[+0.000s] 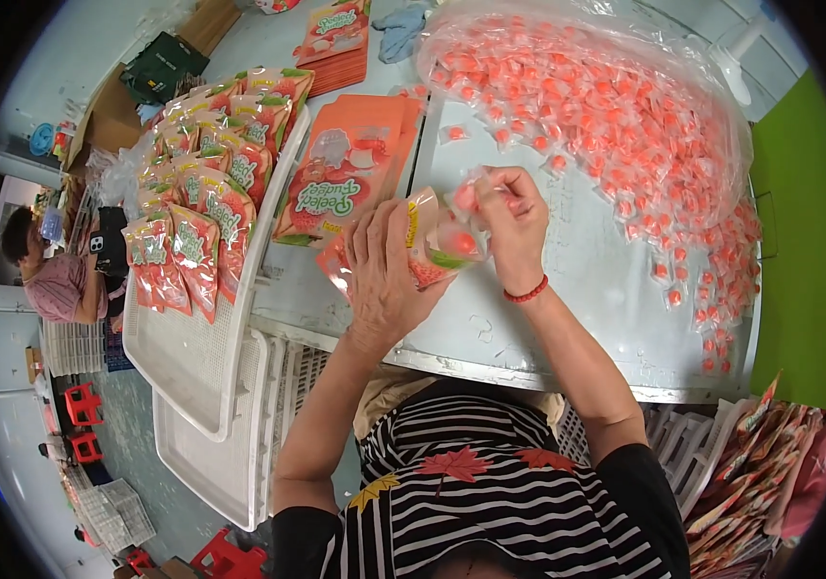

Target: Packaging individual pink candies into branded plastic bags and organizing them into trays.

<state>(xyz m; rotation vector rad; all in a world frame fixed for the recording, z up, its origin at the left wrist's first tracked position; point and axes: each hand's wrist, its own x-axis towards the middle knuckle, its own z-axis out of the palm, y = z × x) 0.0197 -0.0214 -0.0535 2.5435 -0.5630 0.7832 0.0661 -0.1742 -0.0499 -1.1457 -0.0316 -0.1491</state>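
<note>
My left hand (379,270) lies over a red and clear candy pouch (422,222) and grips it, its open end turned to the right. A wrapped pink candy (459,239) shows at the pouch's mouth. Right there, my right hand (519,214) is closed on wrapped candies (469,196) in clear film; how many it holds is hidden. Just beyond my left hand, flat pouches (345,154) lie stacked on the table. A large heap of wrapped candies (577,116) spreads over the table's far and right side, partly under a clear plastic bag (722,106).
Filled pouches (205,183) stand in rows on a white tray (176,352) at left, with more white trays (205,463) below. A second pouch stack (336,48) and a blue cloth (400,34) lie at the back. A green panel (799,241) borders the right. Another person (60,280) is far left.
</note>
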